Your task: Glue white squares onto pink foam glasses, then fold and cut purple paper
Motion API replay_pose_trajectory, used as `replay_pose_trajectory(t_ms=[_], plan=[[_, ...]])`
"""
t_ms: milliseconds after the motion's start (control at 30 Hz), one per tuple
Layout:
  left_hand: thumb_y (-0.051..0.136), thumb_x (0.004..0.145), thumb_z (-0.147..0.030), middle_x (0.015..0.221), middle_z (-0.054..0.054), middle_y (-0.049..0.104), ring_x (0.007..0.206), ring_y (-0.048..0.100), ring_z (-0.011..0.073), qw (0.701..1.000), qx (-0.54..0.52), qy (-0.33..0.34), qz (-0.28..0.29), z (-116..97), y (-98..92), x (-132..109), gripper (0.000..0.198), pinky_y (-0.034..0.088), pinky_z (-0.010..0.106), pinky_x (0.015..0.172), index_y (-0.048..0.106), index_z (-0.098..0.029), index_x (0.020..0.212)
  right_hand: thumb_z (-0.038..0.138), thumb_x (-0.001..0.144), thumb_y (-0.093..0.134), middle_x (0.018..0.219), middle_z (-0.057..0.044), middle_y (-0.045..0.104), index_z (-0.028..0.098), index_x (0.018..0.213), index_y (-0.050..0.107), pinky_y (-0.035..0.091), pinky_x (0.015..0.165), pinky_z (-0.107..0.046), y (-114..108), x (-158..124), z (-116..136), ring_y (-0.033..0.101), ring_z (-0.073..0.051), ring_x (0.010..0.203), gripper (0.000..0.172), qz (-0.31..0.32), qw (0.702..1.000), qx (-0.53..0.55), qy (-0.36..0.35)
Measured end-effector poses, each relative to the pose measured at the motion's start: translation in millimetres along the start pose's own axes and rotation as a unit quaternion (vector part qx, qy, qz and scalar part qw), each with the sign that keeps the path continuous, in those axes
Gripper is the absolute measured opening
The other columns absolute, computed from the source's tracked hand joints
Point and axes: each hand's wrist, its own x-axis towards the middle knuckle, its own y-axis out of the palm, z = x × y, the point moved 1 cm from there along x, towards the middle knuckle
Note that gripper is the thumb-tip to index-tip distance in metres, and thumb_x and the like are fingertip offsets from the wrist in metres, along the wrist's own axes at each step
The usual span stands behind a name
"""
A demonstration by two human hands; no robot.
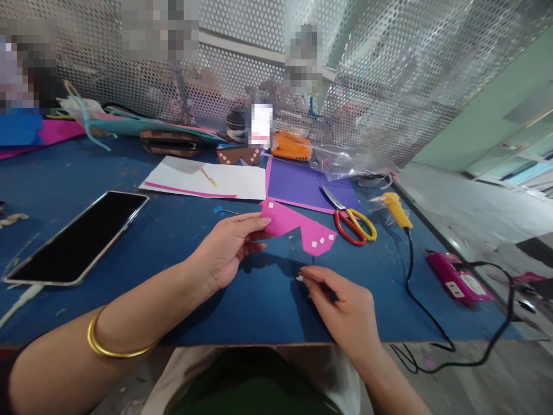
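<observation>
Between the thumb and fingers of my left hand (233,245) is the left end of a pink foam-sheet cutout (287,222) shaped like an eye mask. Small white squares sit on it, one near my thumb and three at its right end. Below that right end, my right hand (341,300) pinches a tiny white piece (299,278) at its fingertips, apart from the cutout. Scissors (352,222) with red and yellow handles lie to the right of the cutout, blades partly over a purple sheet (302,184).
A yellow glue gun (397,210) lies at the right, its black cord trailing past a magenta power box (460,279). On the left is a charging phone (80,236). White paper (181,176), a brown mask cutout (239,155) and an orange tool (291,146) lie towards the mesh.
</observation>
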Motion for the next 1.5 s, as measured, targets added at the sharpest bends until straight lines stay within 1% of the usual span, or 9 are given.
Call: replay_pose_trajectory(t_ms=[100, 200, 400, 667, 900, 1067, 1133, 1267, 1500], plan=[[0.081, 0.069, -0.018, 0.082, 0.005, 0.076, 0.071, 0.067, 0.0138, 1.0, -0.004, -0.001, 0.0, 0, 0.2, 0, 0.008, 0.05, 0.02, 0.054, 0.078, -0.017, 0.077, 0.023, 0.09, 0.058, 0.091, 0.003, 0.078, 0.027, 0.099, 0.072, 0.059, 0.069, -0.026, -1, 1, -4, 0.074, -0.015, 0.077, 0.017, 0.029, 0.996, 0.061, 0.058], [0.081, 0.07, -0.018, 0.081, 0.005, 0.075, 0.07, 0.067, 0.0134, 1.0, -0.003, -0.003, 0.0, 0, 1.0, -1, 0.008, 0.05, 0.02, 0.054, 0.078, -0.017, 0.077, 0.022, 0.091, 0.055, 0.097, 0.0, 0.078, 0.025, 0.102, 0.071, 0.058, 0.079, -0.032, -1, 3, -4, 0.073, -0.018, 0.088, 0.019, 0.027, 0.999, -0.007, 0.021], [0.08, 0.071, -0.017, 0.079, 0.005, 0.075, 0.069, 0.066, 0.0129, 1.0, -0.003, -0.004, 0.002, -1, 2.2, -2, 0.006, 0.05, 0.019, 0.053, 0.078, -0.017, 0.076, 0.017, 0.093, 0.052, 0.096, -0.001, 0.077, 0.022, 0.103, 0.068, 0.055, 0.07, -0.031, 1, 3, 0, 0.073, -0.018, 0.081, 0.019, 0.002, 0.994, -0.1, -0.044], [0.078, 0.073, -0.016, 0.077, 0.003, 0.074, 0.067, 0.066, 0.0121, 1.0, -0.002, -0.002, 0.007, 0, 0.7, 0, 0.004, 0.051, 0.018, 0.05, 0.078, -0.018, 0.076, 0.019, 0.092, 0.059, 0.098, 0.005, 0.078, 0.026, 0.105, 0.069, 0.055, 0.072, -0.022, -3, -1, -2, 0.073, -0.011, 0.081, 0.017, -0.009, 0.999, 0.008, -0.037], [0.076, 0.075, -0.014, 0.08, 0.004, 0.074, 0.068, 0.067, 0.0121, 1.0, -0.004, -0.006, 0.002, -2, 2.0, -1, 0.006, 0.051, 0.017, 0.05, 0.078, -0.017, 0.08, 0.018, 0.091, 0.058, 0.087, 0.001, 0.079, 0.021, 0.098, 0.072, 0.048, 0.06, -0.029, -2, 2, 0, 0.07, -0.016, 0.065, 0.016, -0.049, 0.973, -0.197, -0.107], [0.077, 0.074, -0.016, 0.081, 0.004, 0.074, 0.068, 0.066, 0.0123, 1.0, -0.005, -0.006, 0.004, -1, 2.5, -1, 0.008, 0.052, 0.017, 0.05, 0.078, -0.016, 0.082, 0.018, 0.092, 0.057, 0.082, 0.0, 0.078, 0.019, 0.098, 0.072, 0.044, 0.056, -0.031, -1, 0, -6, 0.066, -0.017, 0.057, 0.016, -0.071, 0.952, -0.272, -0.12], [0.078, 0.073, -0.016, 0.08, 0.005, 0.074, 0.068, 0.066, 0.0125, 1.0, -0.006, -0.005, 0.005, 0, 2.3, -1, 0.009, 0.051, 0.017, 0.05, 0.078, -0.016, 0.081, 0.019, 0.092, 0.057, 0.085, -0.001, 0.078, 0.019, 0.098, 0.072, 0.046, 0.058, -0.03, -3, 0, -8, 0.068, -0.017, 0.06, 0.015, -0.074, 0.96, -0.251, -0.103], [0.079, 0.071, -0.017, 0.079, 0.005, 0.074, 0.068, 0.066, 0.0135, 1.0, -0.009, -0.006, 0.004, 0, 1.1, 0, 0.008, 0.051, 0.019, 0.05, 0.078, -0.016, 0.079, 0.021, 0.091, 0.06, 0.092, 0.002, 0.077, 0.024, 0.104, 0.07, 0.052, 0.066, -0.024, -8, -1, -9, 0.07, -0.013, 0.07, 0.016, -0.081, 0.994, -0.067, -0.02], [0.08, 0.069, -0.018, 0.08, 0.005, 0.074, 0.07, 0.066, 0.0146, 1.0, -0.003, -0.002, -0.011, 1, -1.0, 1, 0.009, 0.051, 0.02, 0.052, 0.078, -0.017, 0.077, 0.02, 0.094, 0.056, 0.078, 0.005, 0.067, 0.028, 0.1, 0.067, 0.051, 0.063, -0.019, -23, -4, 9, 0.064, -0.008, 0.066, 0.015, -0.028, 0.996, 0.077, 0.044]])
